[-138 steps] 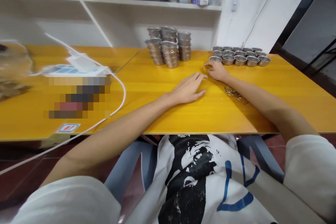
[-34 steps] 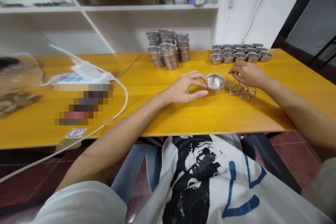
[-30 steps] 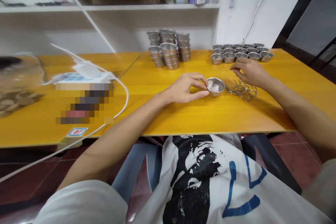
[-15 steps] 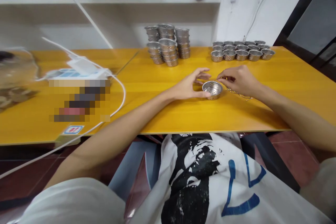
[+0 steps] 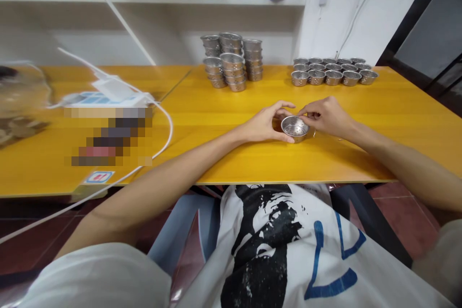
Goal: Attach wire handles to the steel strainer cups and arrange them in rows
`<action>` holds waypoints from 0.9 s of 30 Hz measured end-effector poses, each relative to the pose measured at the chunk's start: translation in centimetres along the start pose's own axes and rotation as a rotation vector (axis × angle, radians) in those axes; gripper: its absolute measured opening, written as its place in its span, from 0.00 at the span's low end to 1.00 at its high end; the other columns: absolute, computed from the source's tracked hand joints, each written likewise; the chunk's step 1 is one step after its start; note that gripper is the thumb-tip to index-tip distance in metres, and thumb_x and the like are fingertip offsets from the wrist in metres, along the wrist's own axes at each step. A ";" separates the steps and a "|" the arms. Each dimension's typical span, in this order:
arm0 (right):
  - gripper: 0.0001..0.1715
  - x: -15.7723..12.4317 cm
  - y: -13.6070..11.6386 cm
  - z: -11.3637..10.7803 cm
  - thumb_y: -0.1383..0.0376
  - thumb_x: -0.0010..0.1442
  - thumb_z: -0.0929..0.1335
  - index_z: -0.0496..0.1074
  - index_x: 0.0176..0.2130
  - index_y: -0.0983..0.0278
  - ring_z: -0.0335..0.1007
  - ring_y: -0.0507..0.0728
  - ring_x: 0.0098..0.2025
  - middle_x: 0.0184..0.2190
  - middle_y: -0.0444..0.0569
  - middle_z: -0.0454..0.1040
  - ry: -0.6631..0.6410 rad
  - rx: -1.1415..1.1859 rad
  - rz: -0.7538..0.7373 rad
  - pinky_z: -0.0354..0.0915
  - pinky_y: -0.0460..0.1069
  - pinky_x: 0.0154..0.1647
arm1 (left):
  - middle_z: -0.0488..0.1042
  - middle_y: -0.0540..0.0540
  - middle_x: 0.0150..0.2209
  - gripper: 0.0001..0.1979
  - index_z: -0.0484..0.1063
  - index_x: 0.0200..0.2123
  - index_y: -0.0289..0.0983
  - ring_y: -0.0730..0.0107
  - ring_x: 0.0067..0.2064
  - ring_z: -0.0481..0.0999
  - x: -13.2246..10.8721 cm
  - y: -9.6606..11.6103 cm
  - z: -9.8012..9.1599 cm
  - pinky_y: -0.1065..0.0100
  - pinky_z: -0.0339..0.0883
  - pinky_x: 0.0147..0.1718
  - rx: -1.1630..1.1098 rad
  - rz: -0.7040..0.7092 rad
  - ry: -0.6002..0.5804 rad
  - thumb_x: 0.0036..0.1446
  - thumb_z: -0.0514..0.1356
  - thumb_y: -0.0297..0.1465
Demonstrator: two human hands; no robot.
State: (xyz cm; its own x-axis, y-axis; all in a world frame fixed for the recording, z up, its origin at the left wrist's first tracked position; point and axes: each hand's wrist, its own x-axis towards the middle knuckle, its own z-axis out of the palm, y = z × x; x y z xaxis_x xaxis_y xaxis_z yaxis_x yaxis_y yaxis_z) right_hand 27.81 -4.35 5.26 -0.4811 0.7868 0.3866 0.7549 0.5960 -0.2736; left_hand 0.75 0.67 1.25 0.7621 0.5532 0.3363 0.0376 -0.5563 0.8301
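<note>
A small round metal cup with holes in its wall and bottom (image 5: 295,131) sits on the yellow table close to its front edge. My left hand (image 5: 269,122) curves around the cup's left side, thumb against the near wall and fingers behind the rim. From the right, my right hand (image 5: 327,116) brings pinched fingertips to the cup's far right rim. Whatever is in that pinch is too small to make out. Thin wire (image 5: 314,133) shows just below the right hand, mostly covered by it.
Stacks of similar perforated cups (image 5: 233,70) stand at the table's back. Rows of single cups (image 5: 333,77) are at the back right. A power strip (image 5: 108,98) with a white cable (image 5: 172,130) lies on the left. Beyond is a white shelf (image 5: 162,0).
My right fingertips have moved from beside the cup onto its rim, covering more of the wire. The cup has shifted slightly nearer and right, with my left hand closer around it.
</note>
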 end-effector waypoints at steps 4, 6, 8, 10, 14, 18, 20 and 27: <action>0.14 -0.1 -0.4 0.4 0.58 0.74 0.72 0.91 0.47 0.54 0.83 0.62 0.34 0.35 0.50 0.89 0.017 0.035 -0.046 0.73 0.56 0.40 | 0.80 0.31 0.67 0.52 0.68 0.68 0.42 0.42 0.68 0.84 0.0 -0.1 0.2 0.42 0.72 0.72 -0.087 -0.004 -0.009 0.46 0.88 0.44; 0.15 -0.1 -0.6 0.6 0.59 0.74 0.71 0.91 0.46 0.56 0.85 0.62 0.37 0.39 0.51 0.91 0.013 0.048 -0.092 0.75 0.56 0.43 | 0.80 0.31 0.65 0.51 0.68 0.67 0.41 0.43 0.67 0.84 0.0 0.0 0.2 0.43 0.73 0.72 -0.117 -0.010 -0.016 0.46 0.89 0.44; 0.16 -0.1 -0.6 0.7 0.60 0.75 0.71 0.91 0.45 0.56 0.87 0.62 0.40 0.43 0.50 0.92 0.006 0.048 -0.117 0.76 0.55 0.45 | 0.81 0.32 0.63 0.50 0.68 0.65 0.41 0.44 0.67 0.84 0.0 0.1 0.2 0.43 0.73 0.72 -0.134 -0.015 -0.030 0.45 0.89 0.43; 0.16 -0.1 -0.6 0.8 0.60 0.75 0.70 0.91 0.45 0.56 0.88 0.62 0.42 0.44 0.50 0.92 0.012 0.041 -0.123 0.76 0.55 0.46 | 0.81 0.33 0.63 0.49 0.69 0.64 0.41 0.44 0.68 0.83 0.1 0.0 0.2 0.44 0.73 0.72 -0.146 -0.013 -0.033 0.45 0.89 0.44; 0.15 0.0 -0.2 0.9 0.60 0.74 0.71 0.91 0.46 0.58 0.88 0.62 0.41 0.45 0.52 0.92 0.030 0.043 -0.142 0.76 0.54 0.46 | 0.80 0.33 0.64 0.47 0.71 0.62 0.41 0.46 0.67 0.83 0.1 -0.2 0.3 0.45 0.73 0.71 -0.136 0.007 -0.023 0.45 0.89 0.47; 0.15 0.0 -0.1 0.9 0.62 0.74 0.71 0.91 0.46 0.60 0.87 0.61 0.41 0.44 0.54 0.92 0.011 0.039 -0.132 0.74 0.53 0.45 | 0.81 0.35 0.61 0.44 0.71 0.57 0.41 0.48 0.64 0.85 0.0 0.0 0.3 0.45 0.74 0.69 -0.121 0.032 -0.012 0.46 0.89 0.48; 0.14 0.1 -0.3 0.8 0.63 0.73 0.71 0.90 0.46 0.62 0.83 0.59 0.36 0.39 0.54 0.91 0.005 0.026 -0.107 0.72 0.53 0.42 | 0.83 0.37 0.57 0.41 0.71 0.55 0.40 0.50 0.60 0.86 0.0 0.5 0.3 0.47 0.75 0.67 -0.089 0.027 -0.017 0.48 0.88 0.47; 0.11 0.1 -1.1 0.2 0.61 0.72 0.73 0.89 0.45 0.56 0.78 0.60 0.34 0.32 0.48 0.86 -0.020 0.055 0.032 0.69 0.54 0.41 | 0.86 0.39 0.52 0.35 0.78 0.50 0.37 0.53 0.56 0.87 -0.2 1.5 0.0 0.52 0.77 0.62 0.007 0.009 -0.003 0.48 0.88 0.47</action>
State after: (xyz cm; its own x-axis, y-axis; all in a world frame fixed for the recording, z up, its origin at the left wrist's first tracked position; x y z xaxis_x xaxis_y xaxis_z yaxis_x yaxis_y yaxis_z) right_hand 26.89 -4.89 5.44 -0.4660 0.8086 0.3592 0.7448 0.5776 -0.3340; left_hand 0.64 -0.23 2.45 0.7641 0.5467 0.3425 0.0355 -0.5657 0.8239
